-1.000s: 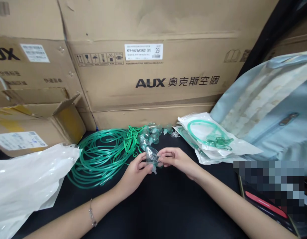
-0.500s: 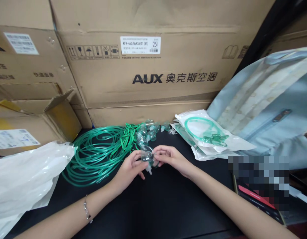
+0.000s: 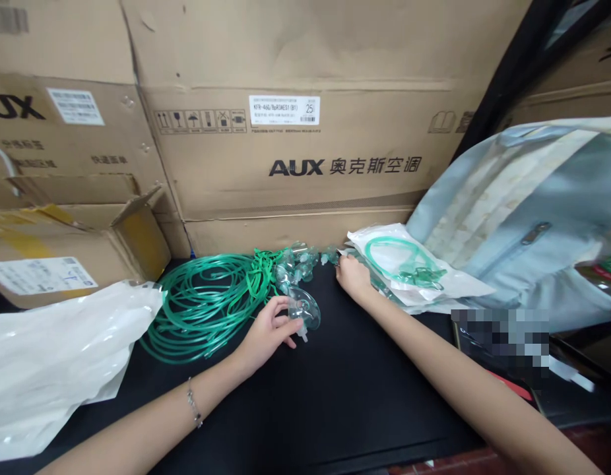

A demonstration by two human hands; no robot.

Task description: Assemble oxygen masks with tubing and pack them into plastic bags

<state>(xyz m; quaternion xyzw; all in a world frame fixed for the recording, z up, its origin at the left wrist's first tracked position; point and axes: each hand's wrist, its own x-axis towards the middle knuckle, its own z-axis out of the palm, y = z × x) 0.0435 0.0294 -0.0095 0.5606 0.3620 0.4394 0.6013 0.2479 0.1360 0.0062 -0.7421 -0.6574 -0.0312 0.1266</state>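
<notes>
My left hand [image 3: 273, 324] holds a clear oxygen mask [image 3: 309, 309] by its side, thumb and fingers pinched round it near the pale connector [image 3: 303, 334] at its lower end. My right hand [image 3: 353, 277] is at the back of the table, beside the packaged tubing. Its fingers are curled down where small shiny pieces lie, and they mostly hide what they grip. More clear masks [image 3: 296, 264] are clustered behind my left hand. Bunched green straps [image 3: 264, 274] and a big coil of green tubing [image 3: 196, 310] lie to the left of them.
White packets with green tubing [image 3: 409, 264] lie at the back right, against a light blue bag [image 3: 513, 218]. White plastic bags [image 3: 68, 356] cover the left side. An opened carton [image 3: 63, 244] and large cardboard boxes [image 3: 295, 191] stand behind the black table [image 3: 345, 409].
My right hand has let go of the mask and moved right and back to the small shiny pieces. My left hand still holds the mask. The view has shifted slightly.
</notes>
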